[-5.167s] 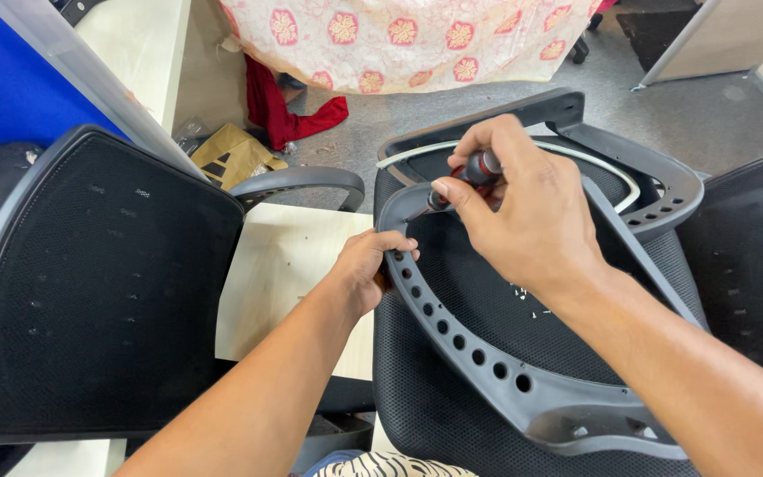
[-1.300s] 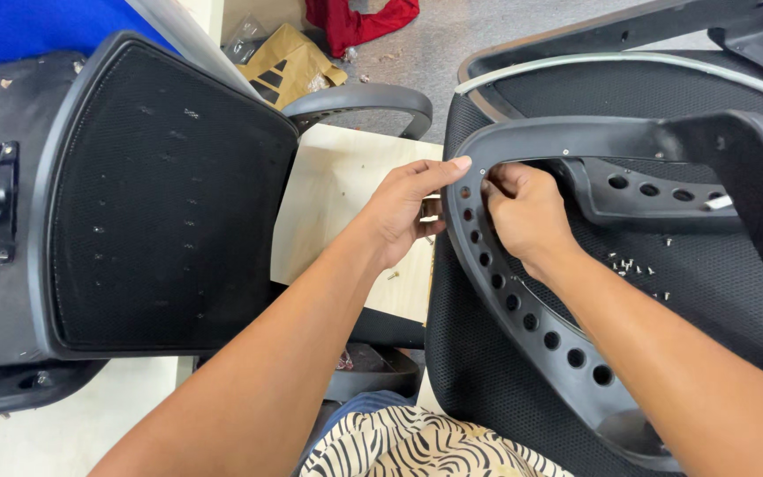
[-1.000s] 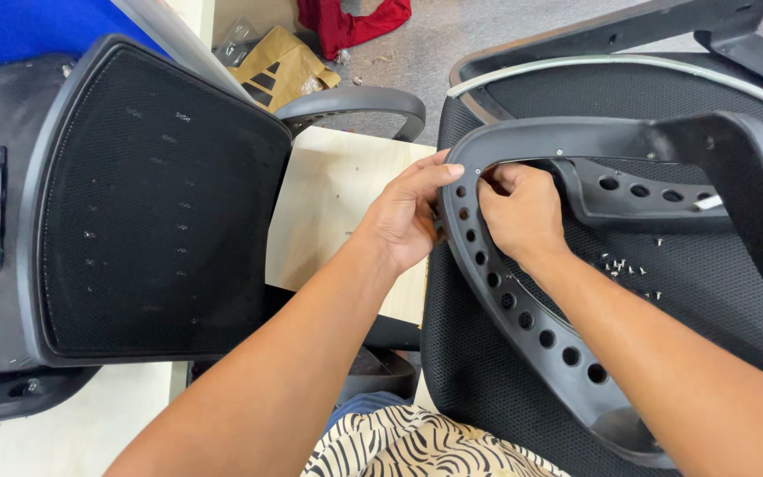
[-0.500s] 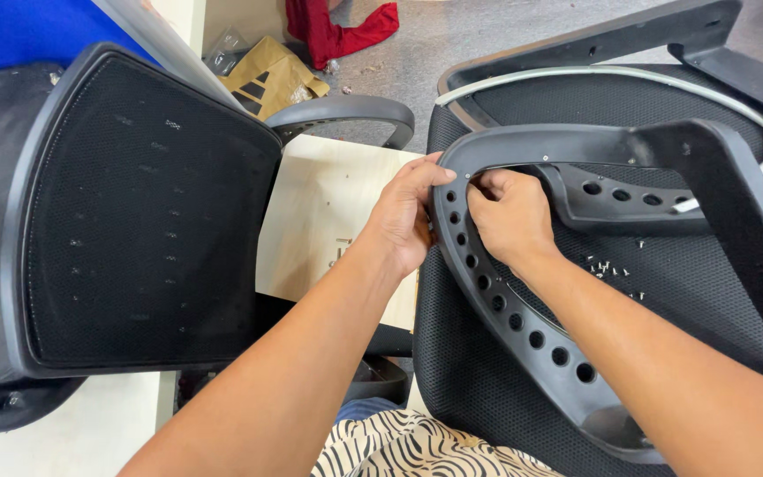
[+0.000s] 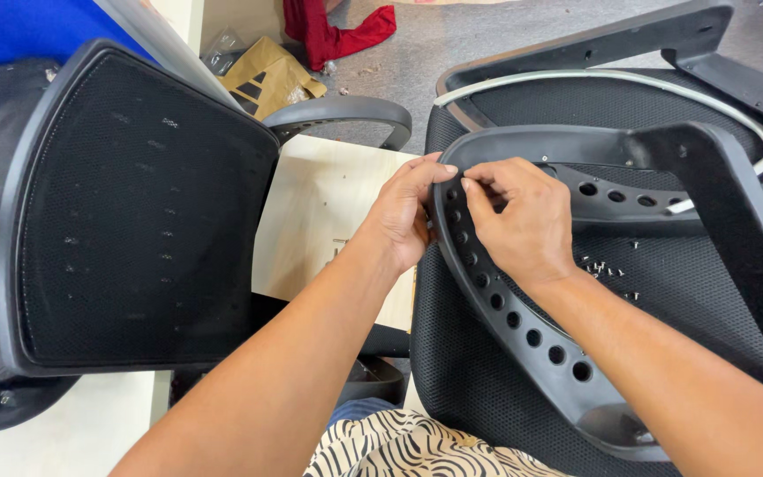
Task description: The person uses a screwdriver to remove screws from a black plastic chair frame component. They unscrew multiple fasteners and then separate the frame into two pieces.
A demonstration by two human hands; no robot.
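A grey plastic chair frame [image 5: 536,340] with a row of round holes lies on a black mesh seat [image 5: 461,380]. My left hand [image 5: 406,216] grips the frame's outer edge at its upper left corner. My right hand [image 5: 523,225] sits on the inner side of the same corner, thumb and forefinger pinched on the rim right next to the left fingertips. Whether something small is between those fingers cannot be told. Several small screws [image 5: 600,266] lie loose on the mesh just right of my right wrist.
A black mesh chair back [image 5: 134,212] fills the left side, with a grey armrest [image 5: 337,110] behind a pale wooden board [image 5: 324,208]. A white curved strip [image 5: 611,79] lies on the far seat edge. Red cloth [image 5: 337,26] and cardboard [image 5: 267,75] lie on the grey floor.
My right hand has risen from inside the frame's opening onto its corner rim, fingers now pinching there. The left hand has kept its grip. The screwdriver held five seconds ago is gone from view.
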